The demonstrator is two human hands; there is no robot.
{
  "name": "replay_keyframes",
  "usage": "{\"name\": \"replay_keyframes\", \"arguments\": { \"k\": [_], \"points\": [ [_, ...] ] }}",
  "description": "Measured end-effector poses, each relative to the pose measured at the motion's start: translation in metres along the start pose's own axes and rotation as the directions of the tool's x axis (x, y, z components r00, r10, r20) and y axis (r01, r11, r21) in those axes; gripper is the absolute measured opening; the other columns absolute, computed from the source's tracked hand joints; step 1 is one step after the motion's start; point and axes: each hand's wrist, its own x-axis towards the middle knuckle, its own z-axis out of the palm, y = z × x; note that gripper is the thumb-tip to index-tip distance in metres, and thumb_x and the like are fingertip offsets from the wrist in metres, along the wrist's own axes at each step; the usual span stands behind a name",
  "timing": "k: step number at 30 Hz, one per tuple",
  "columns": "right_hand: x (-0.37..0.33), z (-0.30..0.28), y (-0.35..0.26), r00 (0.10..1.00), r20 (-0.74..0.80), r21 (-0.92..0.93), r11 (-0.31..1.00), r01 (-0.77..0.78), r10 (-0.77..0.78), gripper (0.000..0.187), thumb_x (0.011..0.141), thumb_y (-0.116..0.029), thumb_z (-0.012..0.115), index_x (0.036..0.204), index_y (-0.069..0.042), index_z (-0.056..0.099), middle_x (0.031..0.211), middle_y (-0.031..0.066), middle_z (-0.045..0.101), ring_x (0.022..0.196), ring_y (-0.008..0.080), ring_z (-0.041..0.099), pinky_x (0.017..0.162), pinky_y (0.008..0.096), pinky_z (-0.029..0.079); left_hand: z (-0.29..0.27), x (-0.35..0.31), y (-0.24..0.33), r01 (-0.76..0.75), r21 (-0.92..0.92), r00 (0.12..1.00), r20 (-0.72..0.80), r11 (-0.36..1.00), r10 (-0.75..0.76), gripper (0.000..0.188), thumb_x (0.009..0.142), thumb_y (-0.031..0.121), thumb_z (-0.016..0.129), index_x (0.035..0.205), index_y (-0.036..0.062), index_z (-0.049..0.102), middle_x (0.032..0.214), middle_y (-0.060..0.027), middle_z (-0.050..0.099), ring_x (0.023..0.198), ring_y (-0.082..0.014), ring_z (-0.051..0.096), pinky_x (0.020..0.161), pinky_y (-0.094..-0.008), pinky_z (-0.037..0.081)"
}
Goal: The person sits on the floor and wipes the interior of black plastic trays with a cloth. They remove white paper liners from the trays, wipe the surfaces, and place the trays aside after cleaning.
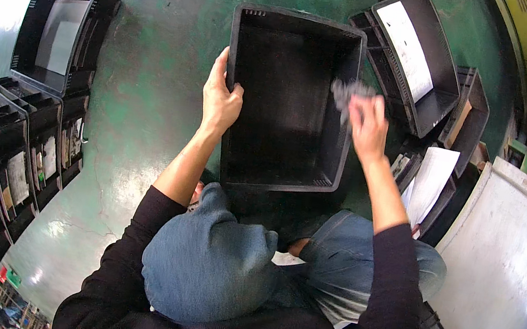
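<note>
A black plastic crate (280, 99) is in front of me with its hollow side facing up, and its inside looks bare. My left hand (220, 98) grips the crate's left wall, thumb over the rim and fingers along the outside. At the right wall, my right hand (369, 126) pinches a crumpled grey cloth (349, 94), which is smeared by motion. The cloth lies over the crate's right rim; whether it presses on the wall I cannot tell.
Black crates (422, 59) holding white sheets crowd the right, beside a large white panel (507, 221). On the left stand another crate (57, 38) and stacked black crates (12, 161) with items inside. Green worn floor (149, 66) lies between. My bent knees are close below the crate.
</note>
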Motion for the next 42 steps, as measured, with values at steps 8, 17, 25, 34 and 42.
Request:
{"name": "replay_keyframes", "arguments": {
  "k": [8, 17, 25, 34, 42],
  "points": [
    [-0.149, -0.01, -0.085, 0.925, -0.114, -0.072, 0.925, -0.372, 0.363, 0.009, 0.086, -0.015, 0.062, 0.091, -0.008, 0.058, 0.086, 0.013, 0.052, 0.074, 0.0337, 0.059, 0.06, 0.0429, 0.05, 0.001, 0.001, 0.008, -0.012, -0.03, 0.999, -0.042, 0.999, 0.011, 0.065, 0.073, -0.012, 0.047, 0.135, 0.0075, 0.038, 0.116, -0.0179, 0.059, 0.106, -0.0264, 0.061, 0.089, -0.0346, 0.047],
    [-0.163, 0.072, -0.208, 0.98, 0.104, 0.231, 0.954, -0.191, 0.171, 0.007, 0.082, -0.01, 0.064, 0.086, -0.01, 0.058, 0.082, 0.0092, 0.053, 0.063, 0.0254, 0.061, 0.05, 0.0349, 0.051, -0.001, -0.004, -0.007, 0.013, -0.179, 1.0, -0.01, 0.984, -0.015, 0.058, 0.082, 0.003, 0.059, 0.134, 0.0092, 0.033, 0.122, -0.0122, 0.054, 0.112, -0.0211, 0.053, 0.096, -0.0322, 0.039],
    [-0.129, 0.058, -0.186, 0.996, -0.084, 0.152, 0.987, 0.041, -0.028, 0.02, 0.08, -0.007, 0.069, 0.094, -0.007, 0.056, 0.08, 0.0101, 0.053, 0.066, 0.028, 0.058, 0.051, 0.0356, 0.049, -0.042, 0.0, -0.029, 0.25, -0.346, 0.942, 0.304, 0.904, -0.144, 0.057, 0.097, 0.057, 0.026, 0.136, 0.0175, 0.041, 0.139, -0.0002, 0.041, 0.136, -0.018, 0.029, 0.094, -0.0413, 0.037],
    [0.11, 0.147, -0.181, 0.893, -0.359, -0.095, 0.962, 0.255, -0.272, 0.015, 0.087, -0.022, 0.059, 0.091, -0.01, 0.051, 0.089, 0.0105, 0.052, 0.071, 0.0278, 0.062, 0.053, 0.0376, 0.054, -0.032, -0.002, -0.041, 0.345, -0.461, 0.928, 0.299, 0.818, -0.223, 0.071, 0.095, 0.06, 0.024, 0.14, 0.0055, 0.034, 0.141, -0.0083, 0.039, 0.131, -0.0226, 0.035, 0.101, -0.0445, 0.036],
    [0.088, 0.109, -0.163, 0.986, 0.055, 0.188, 0.968, -0.168, 0.16, 0.021, 0.089, -0.026, 0.055, 0.087, -0.006, 0.05, 0.087, 0.0153, 0.057, 0.07, 0.0372, 0.062, 0.061, 0.0476, 0.051, -0.04, -0.012, -0.028, 0.093, -0.168, 0.984, 0.165, 0.981, -0.065, 0.065, 0.098, 0.053, 0.025, 0.139, 0.0036, 0.034, 0.143, -0.0131, 0.036, 0.132, -0.0267, 0.035, 0.102, -0.0423, 0.037]
  ]
}}
